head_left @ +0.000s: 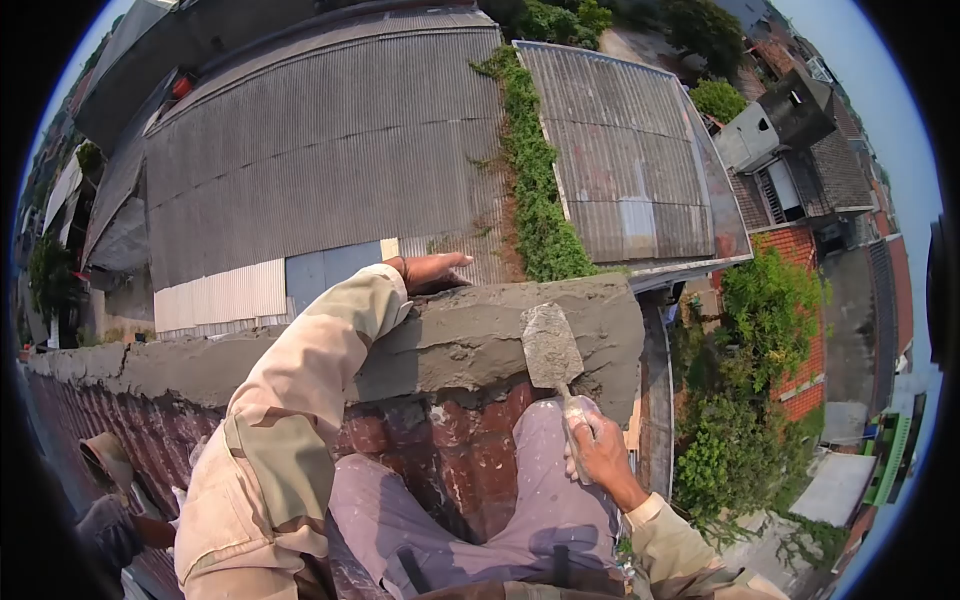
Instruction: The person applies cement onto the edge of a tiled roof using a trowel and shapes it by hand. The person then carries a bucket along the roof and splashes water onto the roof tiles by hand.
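Note:
My right hand (597, 447) is wrapped round the handle of a trowel (551, 345), its blade coated with grey mortar and lying over the ridge at the right. Wet mortar (450, 335) covers the top and near side of this ridge, with a rough, uneven surface. My left hand (432, 270) rests at the far edge of the ridge, its visible fingers stretched out; part of the palm is hidden behind the sleeve and the edge. Below the mortar run dark red roof tiles (462, 430), between my knees, spotted with mortar.
Beyond the ridge lie lower corrugated roofs (330, 150), split by a strip of green vines (535, 170). The ridge ends at the right above a drop with trees (745, 450). At lower left are a bucket (105, 460) and another person's gloved hand (108, 530).

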The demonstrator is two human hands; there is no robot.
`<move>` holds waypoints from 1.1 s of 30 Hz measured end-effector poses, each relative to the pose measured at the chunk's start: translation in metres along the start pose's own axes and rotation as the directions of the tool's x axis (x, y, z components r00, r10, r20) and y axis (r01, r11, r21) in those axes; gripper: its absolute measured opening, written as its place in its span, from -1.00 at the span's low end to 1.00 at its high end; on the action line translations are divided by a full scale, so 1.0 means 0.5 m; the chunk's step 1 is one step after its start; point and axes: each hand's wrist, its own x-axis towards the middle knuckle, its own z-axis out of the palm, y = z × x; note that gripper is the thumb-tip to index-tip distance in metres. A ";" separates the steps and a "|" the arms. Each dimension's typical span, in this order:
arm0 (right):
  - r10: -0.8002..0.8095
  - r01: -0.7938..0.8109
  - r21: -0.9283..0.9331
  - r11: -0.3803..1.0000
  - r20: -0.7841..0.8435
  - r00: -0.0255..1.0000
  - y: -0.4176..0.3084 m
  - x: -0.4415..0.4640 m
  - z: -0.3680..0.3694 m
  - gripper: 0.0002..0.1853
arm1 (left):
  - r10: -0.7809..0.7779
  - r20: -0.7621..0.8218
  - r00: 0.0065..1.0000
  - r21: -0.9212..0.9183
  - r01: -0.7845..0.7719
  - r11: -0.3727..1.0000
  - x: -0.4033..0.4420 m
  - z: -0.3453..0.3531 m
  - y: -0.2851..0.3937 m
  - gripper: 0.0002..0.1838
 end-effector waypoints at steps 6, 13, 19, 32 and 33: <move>-0.675 0.400 -0.711 0.578 -0.141 0.724 -0.132 0.016 -0.108 -0.65 | -0.074 -0.044 0.996 0.019 0.075 0.997 -0.010 0.018 0.014 -0.02; -0.652 0.265 -0.958 -0.112 0.272 0.708 -0.274 0.263 -0.129 -0.73 | -0.050 -0.138 0.989 0.150 0.071 0.986 0.010 0.012 0.011 -0.07; -0.501 0.234 -0.961 -0.144 0.275 0.821 -0.268 0.305 -0.179 -0.90 | -0.071 -0.108 0.992 0.082 0.080 0.993 -0.010 0.024 0.025 -0.11; -0.381 0.342 -0.231 0.911 -0.147 0.913 -0.141 0.095 -0.133 -0.59 | -0.057 -0.056 0.997 0.048 0.060 0.997 0.053 -0.012 -0.027 -0.11; -0.322 0.300 -0.155 0.941 -0.153 0.934 -0.130 0.080 -0.119 -0.60 | -0.118 -0.049 0.992 0.072 0.121 0.990 0.047 -0.012 -0.019 -0.11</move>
